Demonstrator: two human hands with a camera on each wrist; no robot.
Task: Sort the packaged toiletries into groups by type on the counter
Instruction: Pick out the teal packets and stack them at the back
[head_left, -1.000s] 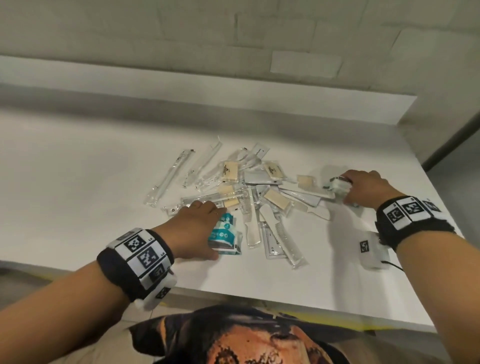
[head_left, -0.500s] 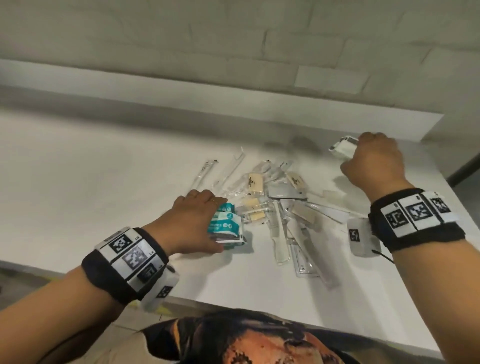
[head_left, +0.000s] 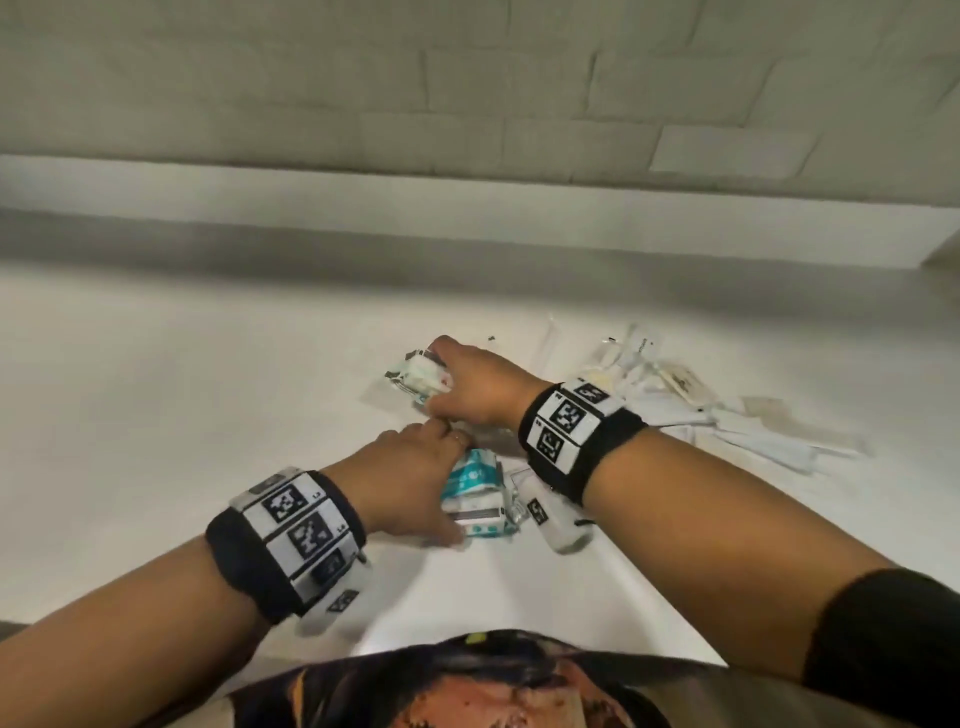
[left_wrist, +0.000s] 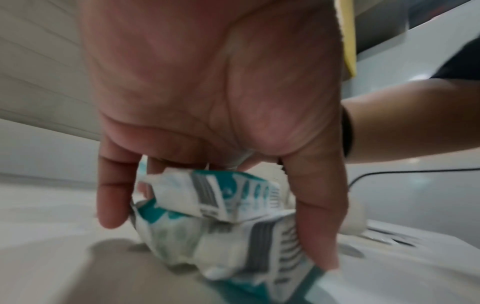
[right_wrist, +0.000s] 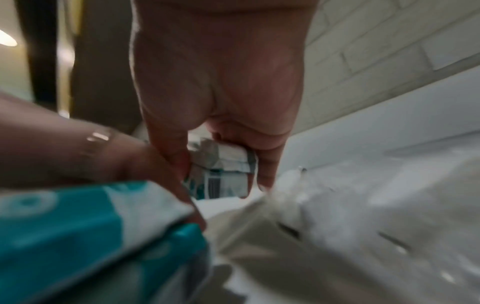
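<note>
My left hand (head_left: 441, 483) grips two stacked teal-and-white packets (head_left: 475, 491) low over the white counter (head_left: 208, 395); the left wrist view shows thumb and fingers curled round these packets (left_wrist: 221, 205). Just beyond it, my right hand (head_left: 439, 376) holds white-and-teal packets (head_left: 415, 374) of the same look, thumb and fingers clamped on their sides (right_wrist: 221, 170). The right forearm crosses above the left hand. The mixed pile of wrapped toiletries (head_left: 675, 400), with combs, toothbrushes and small soaps, lies to the right of both hands.
A raised ledge (head_left: 467, 208) and a brick wall run along the back of the counter. The counter's front edge (head_left: 395, 623) is close to my body. Bare white surface stretches left of the hands.
My right hand has carried its packets from the pile's right side across to the left, ending just beyond the left hand. The left hand kept its hold on the teal packets.
</note>
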